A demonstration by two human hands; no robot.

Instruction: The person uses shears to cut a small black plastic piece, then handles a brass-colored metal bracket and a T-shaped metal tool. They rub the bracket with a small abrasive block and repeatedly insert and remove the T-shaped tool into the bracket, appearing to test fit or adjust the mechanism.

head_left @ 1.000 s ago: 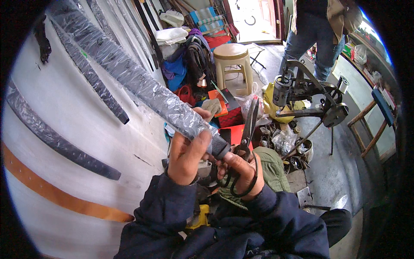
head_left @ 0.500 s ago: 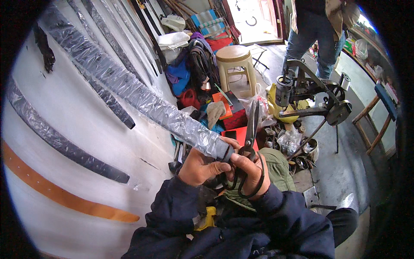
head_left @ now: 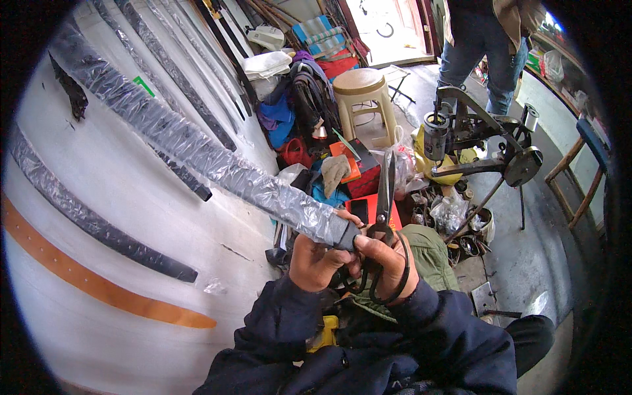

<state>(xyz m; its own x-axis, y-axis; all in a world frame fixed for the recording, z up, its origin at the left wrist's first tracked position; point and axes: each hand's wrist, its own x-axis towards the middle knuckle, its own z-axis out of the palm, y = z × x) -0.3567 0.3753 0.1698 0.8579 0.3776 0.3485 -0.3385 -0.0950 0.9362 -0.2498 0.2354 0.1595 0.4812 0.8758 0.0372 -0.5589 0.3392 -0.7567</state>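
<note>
A long dark belt in clear plastic wrap runs from the upper left down to my hands. My left hand is closed around it near its end, thumb underneath. The dark squared tip sticks out of the wrap. My right hand holds a pair of dark scissors by the looped handles, blades pointing up and away and close together. Its thumb also presses on the belt's tip. Some fingers of both hands are hidden behind the belt and handles.
Several belts, including a brown one, hang along the white wall at left. A beige stool stands ahead beside piled bags. At right is a hand-cranked sewing machine, with a person standing behind it. Green cloth lies over my lap.
The wrap sits slightly farther back, so more of the dark tip shows. My left thumb has shifted toward the tip. The whole view has moved a little.
</note>
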